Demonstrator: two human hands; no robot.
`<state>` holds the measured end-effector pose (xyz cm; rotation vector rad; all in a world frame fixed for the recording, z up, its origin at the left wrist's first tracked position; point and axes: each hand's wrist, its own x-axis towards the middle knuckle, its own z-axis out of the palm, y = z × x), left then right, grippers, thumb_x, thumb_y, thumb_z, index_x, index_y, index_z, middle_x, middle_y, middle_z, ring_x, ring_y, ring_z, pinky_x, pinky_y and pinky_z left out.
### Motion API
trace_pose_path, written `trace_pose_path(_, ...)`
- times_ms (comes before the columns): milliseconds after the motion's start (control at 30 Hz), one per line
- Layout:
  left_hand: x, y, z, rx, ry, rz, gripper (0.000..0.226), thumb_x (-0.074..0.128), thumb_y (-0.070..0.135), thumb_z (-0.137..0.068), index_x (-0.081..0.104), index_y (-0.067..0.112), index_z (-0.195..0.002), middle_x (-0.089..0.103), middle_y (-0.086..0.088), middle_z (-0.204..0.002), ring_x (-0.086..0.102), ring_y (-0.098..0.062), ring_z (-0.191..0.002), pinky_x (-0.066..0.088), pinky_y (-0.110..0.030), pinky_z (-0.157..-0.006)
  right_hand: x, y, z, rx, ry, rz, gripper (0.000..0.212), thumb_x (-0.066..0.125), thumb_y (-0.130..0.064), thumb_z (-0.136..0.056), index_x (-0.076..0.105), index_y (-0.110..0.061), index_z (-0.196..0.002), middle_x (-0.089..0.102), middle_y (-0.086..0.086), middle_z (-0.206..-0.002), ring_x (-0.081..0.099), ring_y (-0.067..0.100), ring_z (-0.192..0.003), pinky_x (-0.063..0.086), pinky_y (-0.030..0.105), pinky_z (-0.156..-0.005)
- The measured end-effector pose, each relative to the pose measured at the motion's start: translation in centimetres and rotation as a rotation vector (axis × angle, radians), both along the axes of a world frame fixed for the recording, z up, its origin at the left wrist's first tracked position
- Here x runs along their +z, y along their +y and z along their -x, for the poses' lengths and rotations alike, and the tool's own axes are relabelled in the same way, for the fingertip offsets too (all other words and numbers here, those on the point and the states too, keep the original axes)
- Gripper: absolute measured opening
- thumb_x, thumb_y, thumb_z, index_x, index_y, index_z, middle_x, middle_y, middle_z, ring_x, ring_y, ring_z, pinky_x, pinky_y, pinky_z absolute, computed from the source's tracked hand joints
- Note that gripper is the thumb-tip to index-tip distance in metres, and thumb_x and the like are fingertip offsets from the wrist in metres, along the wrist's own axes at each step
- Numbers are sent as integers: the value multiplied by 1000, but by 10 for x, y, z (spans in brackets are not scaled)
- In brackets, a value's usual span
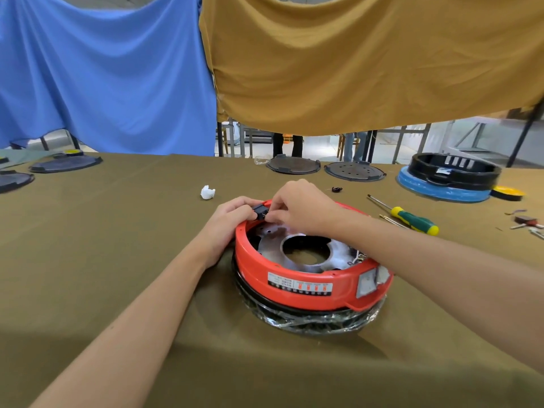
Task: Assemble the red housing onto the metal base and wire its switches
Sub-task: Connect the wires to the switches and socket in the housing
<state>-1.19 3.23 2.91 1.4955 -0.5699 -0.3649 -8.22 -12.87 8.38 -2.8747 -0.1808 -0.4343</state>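
Reaching over the red housing [294, 272], both hands, left [226, 219] and right [300, 207], pinch a black switch [260, 212] at its far rim, fingers curled.

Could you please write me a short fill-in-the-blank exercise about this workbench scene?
1. Both hands work on a small ____ switch at the far rim of the red housing.
2. The screwdriver has a green and ____ handle.
3. The black ring at far right sits on a ____ base.

Missing words: black; yellow; blue
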Motion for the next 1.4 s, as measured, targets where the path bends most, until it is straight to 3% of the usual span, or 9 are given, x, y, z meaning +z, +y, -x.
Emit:
trace_pose_path(200,0,5,-7,-5,-28,-33,37,58,19,-71,74,18,-104,67,-26,-115,62,-42,-99,40,-65,-105,25,-54,15,-59,-121,-326,8,70,-21,-89,76,-17,-86,74,-6,-76,69,9,-68,58,29,-65)
trace_pose_path(300,-4,4,-10,-30,-32,-48,40,57,18,-74,70,21,-112,71,-14,-117,61,-48,-112,40,-64,-107,25,-72,22,-42,-2,-217,5,73,-24,-86,77,-23,-85,74,-11,-79,68,1,-73,58,25,-74)
trace_pose_path(467,-5,4,-10,-63,-38,-40,40,55,18,-73,71,22,-110,71,-12,-117,64,-34,-104,41,-61,-107,7,-60,24,21,153,56,12,72,-35,-87,78,-25,-89,71,-15,-86,63,-1,-79,48,16,-71)
trace_pose_path(800,0,8,-8,-88,-79,-126,30,60,14,-86,69,22,-114,65,-16,-125,67,-34,-108,49,-53,-102,-6,-47,13,-94,70,183,16,64,-29,-93,75,-17,-95,72,-1,-88,67,18,-80,58,37,-76)
trace_pose_path(900,18,9,-12,-100,-250,-332,24,67,21,-94,66,28,-116,68,0,-116,68,-19,-107,56,-33,-89,-6,-54,13,-74,32,178,21,69,-35,-89,72,-18,-100,67,-3,-91,60,16,-91,53,34,-79)
trace_pose_path(967,37,1,-14,-108,-446,-548,40,76,35,-87,60,33,-123,63,12,-119,63,-7,-109,51,-20,-83,-7,-59,12,-91,-27,199,41,73,-44,-83,64,-20,-115,60,0,-106,47,18,-105,46,35,-87)
trace_pose_path(1067,56,-27,-9,-114,-790,-860,73,77,50,-79,46,27,-141,50,8,-128,55,-11,-114,48,-32,-98,-7,-63,9,-126,56,139,67,73,-48,-81,48,-22,-138,50,4,-127,45,23,-118,44,39,-96)
trace_pose_path(1133,55,-45,-5,-118,-983,-993,66,72,50,-82,48,23,-137,54,1,-121,55,-18,-109,47,-37,-95,-7,-63,6,-114,110,80,56,72,-44,-84,53,-23,-133,60,2,-120,57,24,-108,47,35,-85)
trace_pose_path(1400,41,-48,-13,-23,-1085,-888,46,67,36,-90,52,27,-132,54,4,-109,55,-18,-102,38,-30,-81,-7,-58,0,-185,42,95,36,70,-46,-84,60,-25,-112,67,-2,-102,60,21,-88,48,33,-74)
